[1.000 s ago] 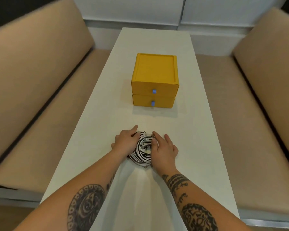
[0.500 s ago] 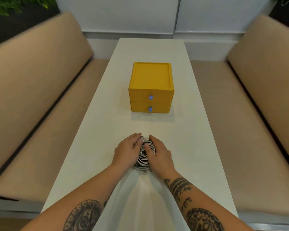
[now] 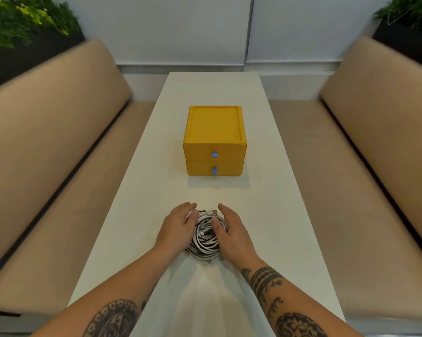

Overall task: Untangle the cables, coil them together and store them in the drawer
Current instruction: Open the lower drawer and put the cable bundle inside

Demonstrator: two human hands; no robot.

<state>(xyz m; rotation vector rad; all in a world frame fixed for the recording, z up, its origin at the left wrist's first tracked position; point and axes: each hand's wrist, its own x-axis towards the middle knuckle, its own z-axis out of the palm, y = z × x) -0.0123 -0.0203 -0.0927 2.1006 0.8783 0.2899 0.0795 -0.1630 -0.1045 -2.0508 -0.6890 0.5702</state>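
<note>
The cable coil (image 3: 205,239), a bundle of black and white leads, lies on the white table (image 3: 142,215) between the two hands. The left hand (image 3: 178,226) cups its left side and the right hand (image 3: 233,231) its right side, each with its thumb on top and fingers curved round the outside. The yellow two-drawer box (image 3: 215,142) stands well beyond them, both drawers closed.

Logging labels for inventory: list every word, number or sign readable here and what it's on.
No readable text in this view.
On the yellow two-drawer box and its blue pull tabs: none.
On the cable coil: any print on the plugs is too small to read.
The forearm tattoos are patterns, not letters.
</note>
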